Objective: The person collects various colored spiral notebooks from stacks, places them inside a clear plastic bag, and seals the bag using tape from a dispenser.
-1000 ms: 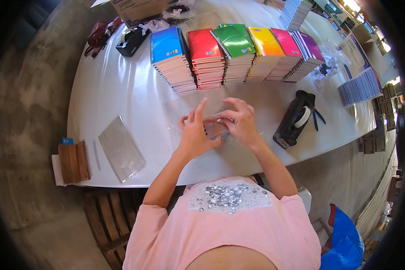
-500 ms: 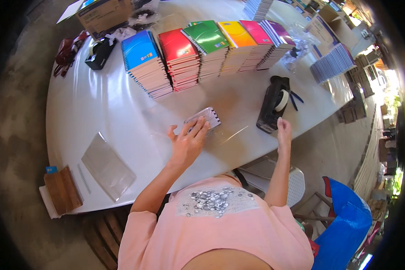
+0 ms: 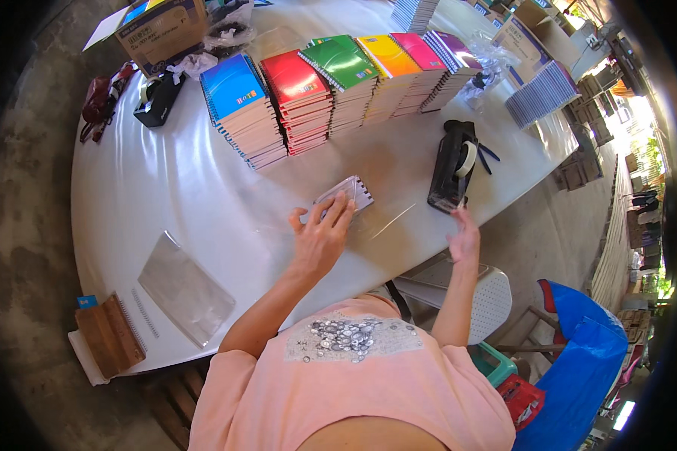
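My left hand (image 3: 322, 233) lies on a small spiral notebook (image 3: 361, 194) in clear plastic wrap, near the middle of the table. Its fingers are spread and bent, their tips pressing down on the top face. My right hand (image 3: 465, 239) is at the front end of a black tape dispenser (image 3: 444, 169), close to the table's edge. Thumb and fingertips pinch together at the dispenser's cutting end, seemingly on the tape's loose end. The pale tape roll (image 3: 466, 159) sits in the dispenser.
Stacks of spiral notebooks in blue (image 3: 233, 86), red (image 3: 297, 79), green (image 3: 342, 64) and other colours stand behind my hands. Black-handled pliers (image 3: 489, 156) lie beside the dispenser. A flat clear plastic sleeve (image 3: 184, 289) and a brown pad (image 3: 107, 338) lie at left. A second dispenser (image 3: 158, 101) stands at far left.
My right hand has moved slightly down and left, to the dispenser's front end, and its fingers now reach the tape there. My left hand stays on the wrapped notebook. The view has shifted a little.
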Demonstrator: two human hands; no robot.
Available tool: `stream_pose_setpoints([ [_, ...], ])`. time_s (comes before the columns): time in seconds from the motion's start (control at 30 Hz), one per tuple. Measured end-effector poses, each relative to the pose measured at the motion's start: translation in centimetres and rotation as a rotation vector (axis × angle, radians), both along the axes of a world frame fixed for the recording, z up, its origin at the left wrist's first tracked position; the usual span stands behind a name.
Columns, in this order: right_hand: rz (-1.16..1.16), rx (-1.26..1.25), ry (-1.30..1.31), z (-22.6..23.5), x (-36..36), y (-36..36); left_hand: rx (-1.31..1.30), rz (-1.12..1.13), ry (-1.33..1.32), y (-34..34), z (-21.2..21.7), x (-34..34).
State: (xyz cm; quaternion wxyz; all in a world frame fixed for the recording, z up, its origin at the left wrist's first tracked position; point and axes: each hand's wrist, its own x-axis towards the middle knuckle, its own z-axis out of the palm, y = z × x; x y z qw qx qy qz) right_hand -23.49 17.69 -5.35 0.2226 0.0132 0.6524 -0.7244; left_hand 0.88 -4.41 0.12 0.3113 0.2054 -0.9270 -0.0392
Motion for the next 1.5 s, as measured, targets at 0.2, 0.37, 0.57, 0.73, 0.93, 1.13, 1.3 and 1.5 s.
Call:
stream_pose_setpoints([
  [0.2, -0.215, 0.98, 0.875, 1.8, 1.6, -0.1, 0.063, -0.037, 0.015, -0.1, 0.3, 0.4],
  [0.37, 0.14, 0.509, 1.158, 7.4, 5.5, -6.0, 0.028, -0.105, 0.043, -0.2, -0.4, 0.5],
  [0.57, 0.569, 0.116, 0.164, 9.5, 12.4, -13.9, 0.147, -0.092, 0.209, -0.4, -1.0, 0.1],
  [0.73, 0.55, 0.251, 0.009, 7.4, 13.2, -13.7, 0.1, -0.076, 0.107, -0.2, -0.3, 0.4],
  [0.93, 0.599, 0.303, 0.073, 3.2, 12.1, -12.4, 0.27, -0.055, -0.026, -0.8, 2.7, 0.0],
  [1.13, 0.849, 0.366, 0.394, 1.3, 11.0, -12.5, 0.468, 0.056, -0.274, -2.1, 4.1, -5.4],
  [1.3, 1.102, -0.223, -0.215, -1.1, 11.3, -11.0, 1.008, -0.082, 0.199, -2.4, 3.8, -1.4],
  [1.5, 0.949, -0.401, -0.258, -1.6, 7.4, -14.4, 0.623, 0.116, -0.113, 0.0, -3.2, 2.8],
])
